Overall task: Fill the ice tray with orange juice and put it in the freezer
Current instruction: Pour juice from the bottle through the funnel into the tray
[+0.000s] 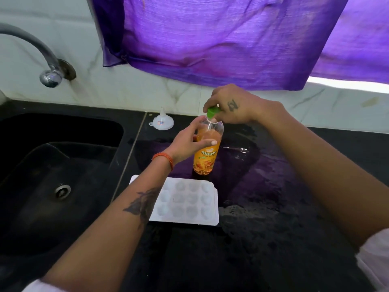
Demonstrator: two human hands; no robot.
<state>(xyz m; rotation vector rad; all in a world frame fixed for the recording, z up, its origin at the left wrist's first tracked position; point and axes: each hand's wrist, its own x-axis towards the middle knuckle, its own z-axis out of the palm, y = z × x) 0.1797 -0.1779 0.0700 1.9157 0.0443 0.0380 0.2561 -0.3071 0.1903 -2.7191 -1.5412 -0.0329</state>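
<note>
A white ice tray (185, 203) lies empty on the black counter (263, 239), nearest the person. Just behind it the orange juice bottle (207, 152) stands upright, the left hand (189, 142) with its fingers curled round the upper body. The right hand (229, 106) pinches the green cap (212, 112). Farther back sits a white funnel (162, 122).

A single head-worn wide-angle view is given, aimed forward and steeply down at a black counter (273, 207) from close range; the tiled wall (147, 89) is seen across the upper frame.
</note>
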